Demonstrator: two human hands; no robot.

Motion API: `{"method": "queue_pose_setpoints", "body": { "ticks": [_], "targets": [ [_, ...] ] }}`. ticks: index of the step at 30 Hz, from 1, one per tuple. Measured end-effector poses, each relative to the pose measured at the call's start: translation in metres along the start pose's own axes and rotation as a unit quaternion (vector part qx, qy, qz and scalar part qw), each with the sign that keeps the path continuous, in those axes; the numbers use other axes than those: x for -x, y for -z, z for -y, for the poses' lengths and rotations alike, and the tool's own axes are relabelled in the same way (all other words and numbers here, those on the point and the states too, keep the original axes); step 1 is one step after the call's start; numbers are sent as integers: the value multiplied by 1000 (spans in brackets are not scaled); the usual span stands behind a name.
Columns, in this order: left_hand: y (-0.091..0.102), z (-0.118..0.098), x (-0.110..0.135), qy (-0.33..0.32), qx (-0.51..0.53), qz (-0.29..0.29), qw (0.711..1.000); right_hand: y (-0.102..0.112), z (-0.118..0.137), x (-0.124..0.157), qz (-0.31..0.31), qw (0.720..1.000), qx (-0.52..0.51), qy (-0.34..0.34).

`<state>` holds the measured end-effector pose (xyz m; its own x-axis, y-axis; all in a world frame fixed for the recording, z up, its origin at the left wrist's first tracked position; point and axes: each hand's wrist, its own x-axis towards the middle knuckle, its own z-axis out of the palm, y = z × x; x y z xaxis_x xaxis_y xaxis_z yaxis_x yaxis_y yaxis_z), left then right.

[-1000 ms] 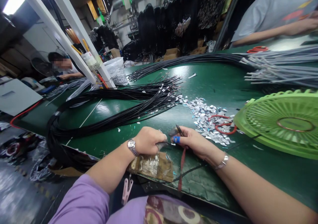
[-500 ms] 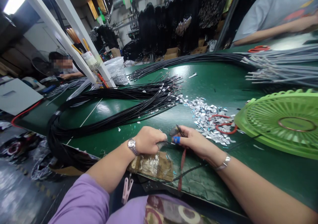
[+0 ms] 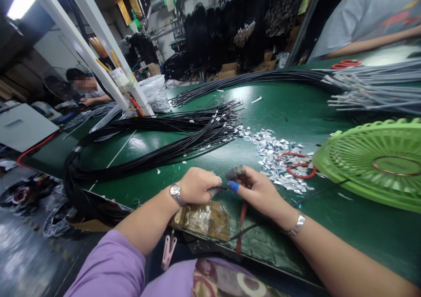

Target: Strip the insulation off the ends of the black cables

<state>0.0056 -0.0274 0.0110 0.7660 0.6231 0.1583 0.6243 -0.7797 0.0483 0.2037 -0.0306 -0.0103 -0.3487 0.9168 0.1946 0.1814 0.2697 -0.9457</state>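
My left hand (image 3: 198,186), with a watch at its wrist, is closed around a thin black cable (image 3: 224,188) that shows in the gap between my hands. Thumb and forefinger of my right hand (image 3: 259,188) pinch together at the cable's other end; blue tape wraps the thumb, and a dark grimy cover sits on the forefinger. Whatever else lies inside the right fist is hidden. A narrow red strip (image 3: 242,221) hangs below that hand. Under my left hand is a brown taped cardboard piece (image 3: 205,221) at the table edge.
Bundles of black cables (image 3: 158,156) lie left and ahead. Silver foil scraps (image 3: 276,154) surround red-handled scissors (image 3: 301,169). A green fan (image 3: 388,156) stands at right, near grey cables (image 3: 371,93). A co-worker's arm (image 3: 371,46) rests across the table; another person sits far left.
The right fingers have closed in over the cable end, and the dark pointed piece that stuck up from them is out of sight. The left hand stays nearly still.
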Motion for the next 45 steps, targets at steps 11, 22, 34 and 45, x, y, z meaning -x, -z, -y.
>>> {"method": "queue_pose_setpoints", "body": {
  "ticks": [11, 22, 34, 45],
  "targets": [
    [2, -2, 6, -37, -45, -91, 994, 34, -5, -8, 303, 946, -69, -98],
    [0, -3, 6, -70, -60, -110, 990, 30, -10, -12, 332, 939, -50, -76],
    [-4, -1, 4, 27, -23, -195, 980, 13, -5, -9, 146, 975, -119, -116],
    [0, -3, -2, 148, 199, -60, 967, 0, -14, -8, 22, 998, -62, 6]
  ]
}}
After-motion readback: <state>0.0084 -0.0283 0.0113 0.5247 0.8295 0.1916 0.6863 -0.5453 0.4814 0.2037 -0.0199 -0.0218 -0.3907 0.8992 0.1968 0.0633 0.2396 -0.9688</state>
